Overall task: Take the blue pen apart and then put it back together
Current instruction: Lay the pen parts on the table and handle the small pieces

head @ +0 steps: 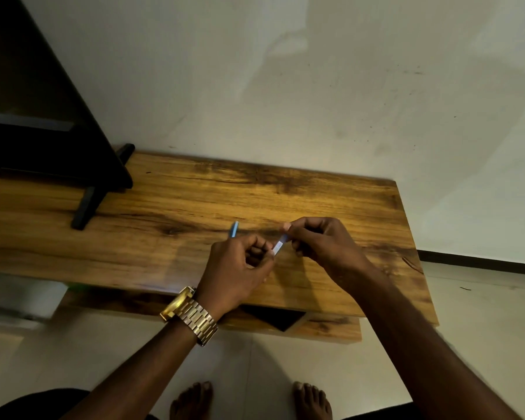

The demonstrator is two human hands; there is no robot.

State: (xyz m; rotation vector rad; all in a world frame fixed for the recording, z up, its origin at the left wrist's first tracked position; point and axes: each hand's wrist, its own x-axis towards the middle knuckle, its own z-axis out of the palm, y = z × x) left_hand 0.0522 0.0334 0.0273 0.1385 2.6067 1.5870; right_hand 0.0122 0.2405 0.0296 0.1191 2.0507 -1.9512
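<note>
Both hands hold the blue pen above the wooden table (pixel 194 201). My left hand (pixel 240 268), with a gold watch on its wrist, is closed around one part, and a blue end (pixel 234 229) sticks out past the knuckles toward the far side. My right hand (pixel 325 241) pinches the other end of a pale blue-and-white section (pixel 279 246) that spans the gap between the two hands. Fingers hide the rest of the pen, so I cannot tell whether the pieces are joined or apart.
A dark screen on a black stand (pixel 87 207) takes up the table's left rear. A white wall (pixel 315 86) runs behind the table. The table's right edge (pixel 419 253) drops to a pale tiled floor, where my bare feet (pixel 252 401) show below.
</note>
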